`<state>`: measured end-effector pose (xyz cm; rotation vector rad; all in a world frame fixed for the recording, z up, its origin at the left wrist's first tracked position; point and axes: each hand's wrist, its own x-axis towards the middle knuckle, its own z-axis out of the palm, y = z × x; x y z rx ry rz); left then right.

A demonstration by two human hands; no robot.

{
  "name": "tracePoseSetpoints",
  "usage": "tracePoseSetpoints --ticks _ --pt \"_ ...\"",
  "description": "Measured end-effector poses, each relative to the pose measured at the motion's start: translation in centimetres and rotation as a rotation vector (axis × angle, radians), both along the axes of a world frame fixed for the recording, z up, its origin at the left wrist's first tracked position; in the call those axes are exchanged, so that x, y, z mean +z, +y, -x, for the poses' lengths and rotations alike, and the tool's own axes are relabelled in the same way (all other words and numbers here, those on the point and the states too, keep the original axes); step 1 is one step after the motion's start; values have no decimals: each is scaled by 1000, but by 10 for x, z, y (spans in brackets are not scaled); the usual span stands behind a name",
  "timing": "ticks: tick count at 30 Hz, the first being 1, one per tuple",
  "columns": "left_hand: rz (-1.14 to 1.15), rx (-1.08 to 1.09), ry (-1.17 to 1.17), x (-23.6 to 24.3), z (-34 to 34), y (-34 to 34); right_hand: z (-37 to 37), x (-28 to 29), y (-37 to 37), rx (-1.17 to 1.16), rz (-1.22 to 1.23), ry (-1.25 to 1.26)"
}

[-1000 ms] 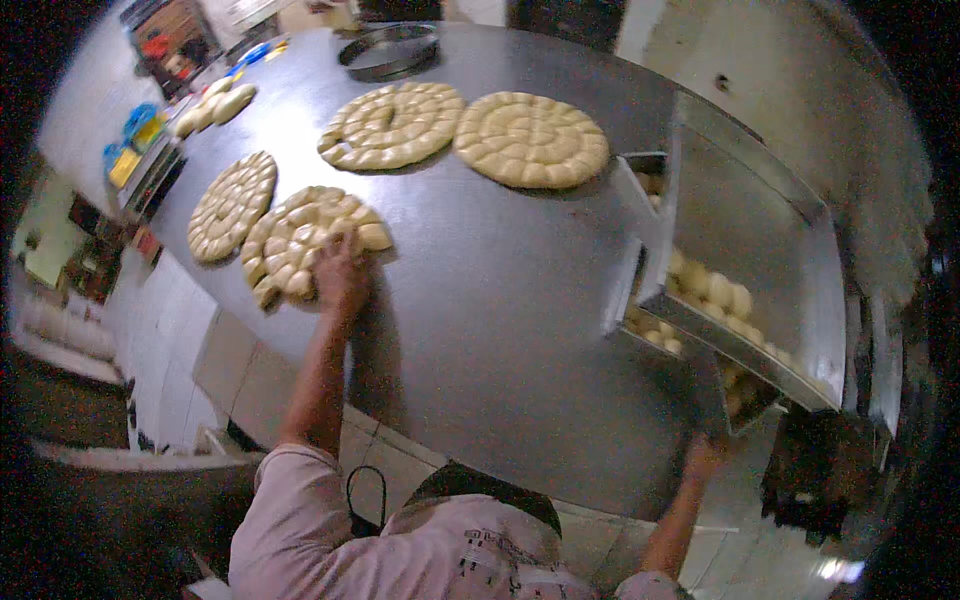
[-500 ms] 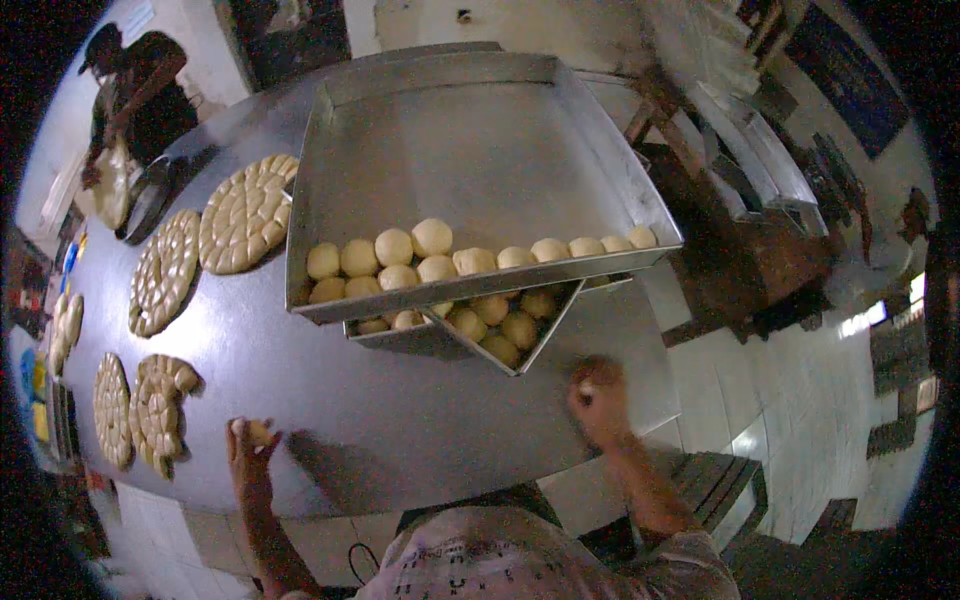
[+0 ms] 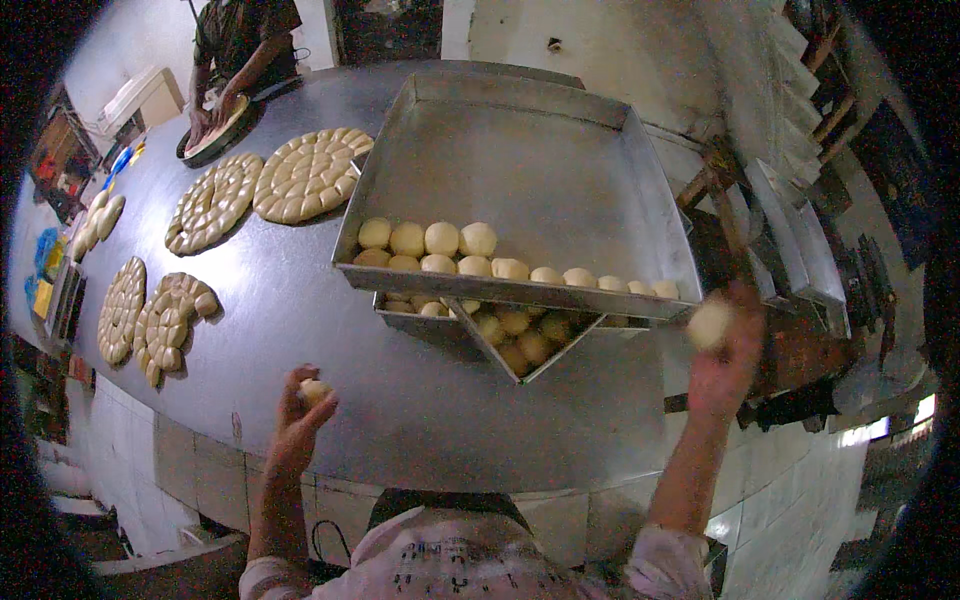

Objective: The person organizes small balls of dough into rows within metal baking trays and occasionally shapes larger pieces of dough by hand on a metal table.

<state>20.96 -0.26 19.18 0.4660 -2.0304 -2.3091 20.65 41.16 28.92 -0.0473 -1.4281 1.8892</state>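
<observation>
A commercial bakery's work area: a long steel table (image 3: 300, 330) carries round spiral arrangements of dough pieces (image 3: 308, 175), while stacked metal trays (image 3: 520, 170) hold rows of dough balls (image 3: 440, 240). A second worker (image 3: 240, 50) shapes dough at the far end, beside tiled walls (image 3: 150, 450).

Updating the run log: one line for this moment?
left hand: holds dough ball | right hand: holds dough ball beside top tray | metal table
</observation>
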Motion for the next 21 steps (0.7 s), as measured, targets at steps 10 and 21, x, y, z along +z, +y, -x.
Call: tracePoseSetpoints --ticks 10,21 --pt "-191 -131 -117 -49 -18 -40 67 39 -153 286 -667 -502" --pt "726 -263 169 -113 36 -179 -104 -168 -171 103 -924 -441"
